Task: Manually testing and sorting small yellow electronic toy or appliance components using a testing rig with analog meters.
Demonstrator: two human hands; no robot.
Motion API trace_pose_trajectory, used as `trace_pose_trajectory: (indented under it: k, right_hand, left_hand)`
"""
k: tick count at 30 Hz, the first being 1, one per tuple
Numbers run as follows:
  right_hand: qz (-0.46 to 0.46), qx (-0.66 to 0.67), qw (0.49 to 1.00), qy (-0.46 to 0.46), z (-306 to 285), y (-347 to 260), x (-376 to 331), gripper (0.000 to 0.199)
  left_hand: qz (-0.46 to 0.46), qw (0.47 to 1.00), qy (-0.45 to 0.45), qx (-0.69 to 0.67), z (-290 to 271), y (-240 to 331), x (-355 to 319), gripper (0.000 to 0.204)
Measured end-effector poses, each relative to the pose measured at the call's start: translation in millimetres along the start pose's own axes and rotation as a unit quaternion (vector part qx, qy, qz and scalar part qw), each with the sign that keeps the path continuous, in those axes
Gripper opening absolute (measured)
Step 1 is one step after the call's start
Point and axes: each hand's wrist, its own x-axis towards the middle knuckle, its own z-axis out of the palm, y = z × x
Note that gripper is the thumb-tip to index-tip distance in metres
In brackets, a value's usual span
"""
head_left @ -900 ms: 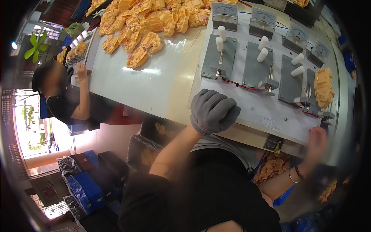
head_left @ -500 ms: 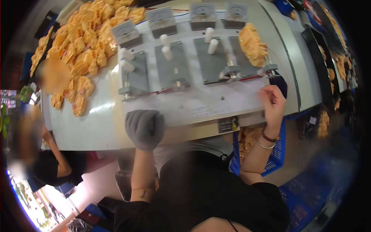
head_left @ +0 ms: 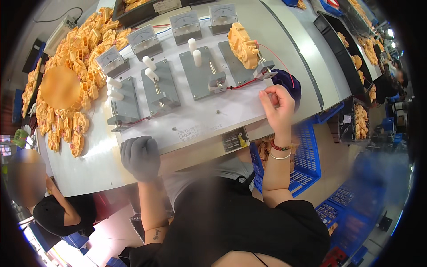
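Our left hand (head_left: 140, 156), in a grey glove, rests curled and closed on the near edge of the tabletop (head_left: 89, 164), holding nothing that we can see. Our bare right hand (head_left: 278, 107) is raised at the right end of the white test board (head_left: 209, 118), fingers pinched together just beside the red wire (head_left: 275, 55); whether they actually grip the wire we cannot tell. That wire runs up to the orange plastic part (head_left: 242, 44), which sits clamped on the rightmost grey fixture (head_left: 242, 66). The three other grey fixtures (head_left: 202, 73) to the left stand empty, each with its white handles (head_left: 195, 51) up, and a row of dial meters (head_left: 184, 22) lines the far side. We judge one part loaded and being wired, three stations still to fill. A large heap of orange parts (head_left: 71, 102) waits at the left, more in the blue crate (head_left: 307, 151) below
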Motion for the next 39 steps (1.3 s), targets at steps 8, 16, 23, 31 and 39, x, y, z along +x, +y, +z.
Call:
trace_pose_trajectory:
  k: [8,16,23,31,39]
  right_hand:
    - [-0.035,-0.006,0.999,0.019,1.2,0.8,1.1,0.012]
    - [-0.039,-0.012,0.999,0.024,-2.5,-1.9,-3.6,0.020]
    - [-0.062,0.147,0.987,0.034,14.7,-23.0,13.1,0.050]
    - [-0.128,0.208,0.968,0.064,17.3,-6.4,7.6,0.031]
    - [-0.101,0.253,0.961,0.039,14.9,2.6,10.1,0.035]
  left_hand:
    - [0.006,1.000,0.004,0.003,2.3,1.6,1.0,0.009]
    - [0.032,0.994,-0.024,-0.099,-16.7,14.4,21.2,0.010]
    - [0.113,0.943,-0.107,-0.295,-6.8,95.5,140.1,0.022]
    - [0.060,0.814,-0.577,-0.005,107.2,168.7,196.1,0.042]
    - [0.350,0.815,-0.448,0.109,148.0,147.0,202.6,0.038]
